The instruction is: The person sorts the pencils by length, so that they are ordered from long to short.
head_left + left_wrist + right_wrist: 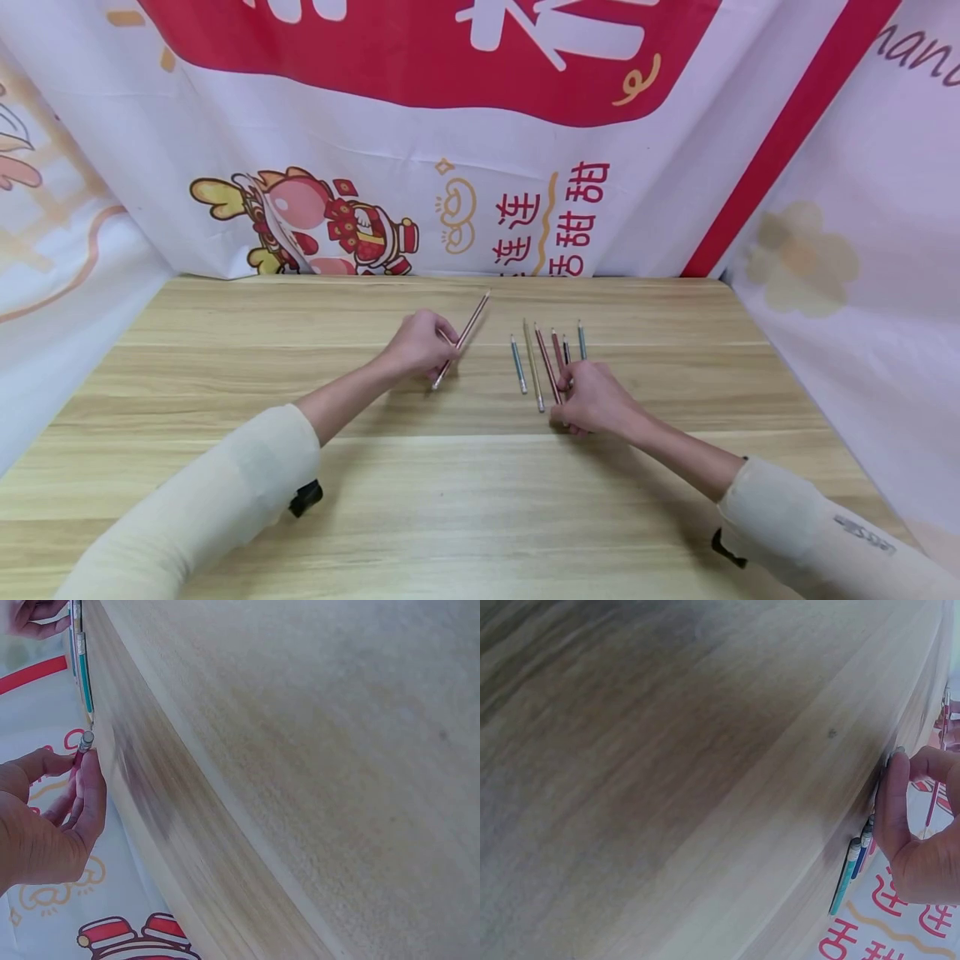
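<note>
In the head view, the left hand (422, 343) pinches a slanting reddish pencil (476, 315) above the table. Its eraser end (88, 738) points up between thumb and fingers in the left wrist view. To the right, a short teal pencil (517, 362), a long yellow pencil (533, 367) and a red pencil (547, 360) lie roughly side by side. The right hand (597, 400) pinches the red one near its eraser end. Another red pencil (556, 343), a dark pencil (566, 346) and a blue pencil (582, 337) are partly hidden by that hand.
The wood-grain table (442, 517) reaches back to a printed cloth (420, 200) that hangs along its far edge. More printed cloth hangs at the left and right sides. Dark straps show at both sleeve cuffs.
</note>
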Available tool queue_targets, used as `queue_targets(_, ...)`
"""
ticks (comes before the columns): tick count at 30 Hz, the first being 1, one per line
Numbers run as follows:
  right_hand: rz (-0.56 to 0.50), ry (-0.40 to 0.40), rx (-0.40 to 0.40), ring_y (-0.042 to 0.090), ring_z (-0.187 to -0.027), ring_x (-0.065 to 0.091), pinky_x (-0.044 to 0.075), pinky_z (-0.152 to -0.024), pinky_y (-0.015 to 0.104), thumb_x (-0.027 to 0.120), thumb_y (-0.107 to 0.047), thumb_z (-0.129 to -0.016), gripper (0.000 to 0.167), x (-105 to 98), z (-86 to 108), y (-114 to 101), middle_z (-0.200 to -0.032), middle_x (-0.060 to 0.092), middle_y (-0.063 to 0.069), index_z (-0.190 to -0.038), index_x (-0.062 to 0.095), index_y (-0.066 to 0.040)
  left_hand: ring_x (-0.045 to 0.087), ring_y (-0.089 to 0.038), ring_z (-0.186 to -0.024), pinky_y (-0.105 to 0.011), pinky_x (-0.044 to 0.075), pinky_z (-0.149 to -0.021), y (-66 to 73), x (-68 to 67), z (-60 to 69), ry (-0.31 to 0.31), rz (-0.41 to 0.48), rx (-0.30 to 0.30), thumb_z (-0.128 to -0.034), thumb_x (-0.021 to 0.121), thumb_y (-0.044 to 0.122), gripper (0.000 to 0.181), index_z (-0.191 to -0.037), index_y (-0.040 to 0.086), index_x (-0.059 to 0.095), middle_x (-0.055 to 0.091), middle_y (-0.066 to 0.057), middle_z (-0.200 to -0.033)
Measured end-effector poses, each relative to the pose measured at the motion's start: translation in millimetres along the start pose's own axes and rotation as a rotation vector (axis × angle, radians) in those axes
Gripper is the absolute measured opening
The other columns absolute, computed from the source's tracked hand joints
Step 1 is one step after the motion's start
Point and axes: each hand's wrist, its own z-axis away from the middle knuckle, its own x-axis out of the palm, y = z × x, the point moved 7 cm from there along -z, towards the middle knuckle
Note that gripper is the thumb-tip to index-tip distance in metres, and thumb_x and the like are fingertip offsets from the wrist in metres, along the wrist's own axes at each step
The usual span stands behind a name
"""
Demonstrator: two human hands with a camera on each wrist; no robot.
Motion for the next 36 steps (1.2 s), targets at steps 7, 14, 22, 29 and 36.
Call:
queue_targets(7, -0.002, 0.026, -0.002, 0.016, -0.047, 0.064, 0.058, -0.043, 0.027, 0.082, 0.001, -0.078, 0.030, -2, 0.0, 2, -0.066, 0.067, 0.007, -0.101, 0.064, 0.005, 0.063, -0.015, -0.053, -0.029, 0.063, -0.050, -1.1, -3.3, 0.6, 0.003, 0.000, -0.004, -0.0878, 0.076, -0.002, 0.016, -0.102, -0.006, 0.071, 0.073, -0.023, -0.088)
queue_targets(14, -0.055, 0.037, 0.029, 0.018, -0.050, 0.066, 0.061, -0.046, 0.030, 0.082, 0.001, -0.079, 0.035, -5, 1.1, 6, -0.068, 0.066, 0.008, -0.109, 0.065, 0.007, 0.063, -0.015, -0.054, -0.027, 0.061, -0.048, -2.4, -6.5, 1.6, -0.008, 0.014, 0.020, -0.0881, 0.075, -0.002, 0.019, -0.105, -0.008, 0.071, 0.073, -0.022, -0.088)
queue_targets(22, -0.137, 0.033, 0.009, 0.018, -0.051, 0.065, 0.062, -0.050, 0.031, 0.076, 0.004, -0.083, 0.038, -11, 4.1, 7, -0.067, 0.065, 0.008, -0.117, 0.062, 0.009, 0.061, -0.014, -0.054, -0.026, 0.060, -0.047, -6.2, -9.7, 3.0, -0.016, 0.047, 0.015, -0.0886, 0.074, -0.003, 0.018, -0.106, -0.008, 0.070, 0.071, -0.017, -0.083)
queue_targets(29, -0.183, 0.054, 0.005, 0.020, -0.054, 0.065, 0.063, -0.051, 0.032, 0.074, 0.006, -0.082, 0.040, -16, 5.0, 9, -0.073, 0.064, 0.009, -0.120, 0.062, 0.009, 0.059, -0.013, -0.053, -0.026, 0.060, -0.048, -8.6, -11.8, 4.1, -0.024, 0.056, 0.006, -0.0897, 0.074, -0.003, 0.017, -0.105, -0.008, 0.069, 0.070, -0.013, -0.080)
queue_targets(36, -0.229, 0.078, -0.001, 0.020, -0.059, 0.066, 0.060, -0.053, 0.029, 0.073, 0.003, -0.085, 0.047, -24, 5.8, 8, -0.080, 0.065, 0.009, -0.130, 0.060, 0.006, 0.061, -0.014, -0.055, -0.027, 0.062, -0.050, -10.7, -13.5, 4.9, -0.035, 0.067, 0.007, -0.0894, 0.073, -0.005, 0.018, -0.106, -0.008, 0.068, 0.070, -0.014, -0.081)
